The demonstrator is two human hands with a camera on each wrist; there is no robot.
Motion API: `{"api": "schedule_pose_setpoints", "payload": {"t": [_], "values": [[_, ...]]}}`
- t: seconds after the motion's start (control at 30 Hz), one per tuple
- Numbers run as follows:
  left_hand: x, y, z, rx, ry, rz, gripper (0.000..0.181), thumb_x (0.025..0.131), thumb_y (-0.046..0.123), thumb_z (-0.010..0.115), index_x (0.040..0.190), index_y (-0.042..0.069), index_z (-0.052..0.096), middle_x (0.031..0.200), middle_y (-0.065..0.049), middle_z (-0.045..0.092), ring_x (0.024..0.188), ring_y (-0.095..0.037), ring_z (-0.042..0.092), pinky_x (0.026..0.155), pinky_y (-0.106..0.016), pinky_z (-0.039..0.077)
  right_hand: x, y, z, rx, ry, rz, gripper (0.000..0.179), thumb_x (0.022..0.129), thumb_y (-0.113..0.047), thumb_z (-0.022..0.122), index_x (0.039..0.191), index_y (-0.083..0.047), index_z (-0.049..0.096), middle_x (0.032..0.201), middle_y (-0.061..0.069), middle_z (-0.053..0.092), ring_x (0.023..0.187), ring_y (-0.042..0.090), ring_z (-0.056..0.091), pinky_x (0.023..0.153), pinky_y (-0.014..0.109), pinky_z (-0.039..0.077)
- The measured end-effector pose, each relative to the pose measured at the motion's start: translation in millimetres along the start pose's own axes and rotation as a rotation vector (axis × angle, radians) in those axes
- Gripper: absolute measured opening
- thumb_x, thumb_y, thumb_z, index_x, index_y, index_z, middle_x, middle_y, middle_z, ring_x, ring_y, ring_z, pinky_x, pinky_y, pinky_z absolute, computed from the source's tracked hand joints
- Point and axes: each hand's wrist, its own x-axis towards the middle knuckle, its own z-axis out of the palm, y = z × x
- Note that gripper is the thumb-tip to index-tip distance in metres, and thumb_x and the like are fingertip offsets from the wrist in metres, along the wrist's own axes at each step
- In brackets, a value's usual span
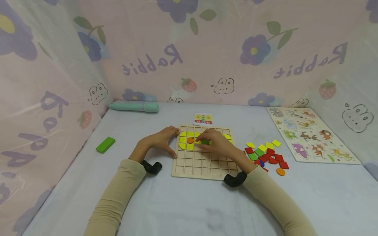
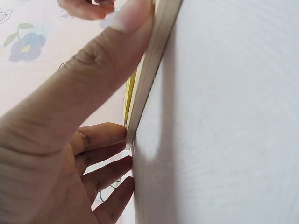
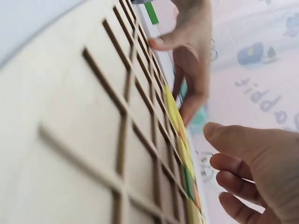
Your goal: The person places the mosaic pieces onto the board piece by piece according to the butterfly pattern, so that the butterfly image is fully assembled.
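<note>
A square wooden board with grid grooves (image 1: 198,171) lies flat on the table. Yellow tiles (image 1: 189,147) sit in its upper rows, around an orange disc (image 1: 190,140). A green tile (image 1: 205,142) shows partly under the right fingers. My left hand (image 1: 160,139) rests against the board's left edge, thumb low and fingers near the far corner; the left wrist view shows the thumb (image 2: 93,65) touching the edge. Over the upper rows is my right hand (image 1: 218,143), fingers bent loosely. In the right wrist view its thumb (image 3: 233,140) and fingertips stand apart, nothing between them.
Loose red, yellow, green and orange pieces (image 1: 278,158) lie right of the board. A small pattern card (image 1: 203,119) is behind it. Farther right lies an animal puzzle board (image 1: 313,134). A green block (image 1: 105,145) and a teal cylinder (image 1: 134,106) are at left.
</note>
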Motion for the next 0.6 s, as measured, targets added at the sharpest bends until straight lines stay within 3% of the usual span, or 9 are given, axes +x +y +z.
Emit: {"api": "schedule_pose_setpoints", "payload": {"t": [0.13, 0.33, 0.6], "values": [[-0.7, 0.9, 0.3, 0.000, 0.004, 0.002, 0.094, 0.062, 0.042, 0.085, 0.133, 0.002, 0.039, 0.144, -0.012, 0.032, 0.135, -0.027, 0.025, 0.113, -0.043, 0.021, -22.1, 14, -23, -0.004, 0.063, 0.043, 0.022, 0.081, -0.014, 0.073, 0.102, -0.008, 0.069, 0.097, 0.004, 0.065, 0.091, 0.020, 0.058, 0.078, 0.039, 0.048], [-1.0, 0.9, 0.7, 0.009, 0.002, -0.003, 0.095, 0.062, 0.042, 0.085, 0.134, 0.003, 0.038, 0.143, -0.010, 0.032, 0.135, -0.027, 0.025, 0.113, -0.042, 0.021, -66.3, 40, -62, -0.094, 0.145, 0.132, 0.020, 0.080, -0.008, 0.072, 0.100, -0.008, 0.069, 0.095, 0.003, 0.065, 0.087, 0.021, 0.057, 0.072, 0.040, 0.050], [0.4, -0.4, 1.4, 0.008, 0.001, -0.009, 0.095, 0.062, 0.043, 0.085, 0.134, 0.003, 0.038, 0.143, -0.009, 0.032, 0.135, -0.026, 0.025, 0.113, -0.042, 0.022, -114.5, 65, -102, -0.137, 0.086, 0.359, 0.019, 0.084, -0.012, 0.070, 0.102, -0.008, 0.069, 0.100, 0.006, 0.066, 0.090, 0.022, 0.055, 0.077, 0.039, 0.050]]}}
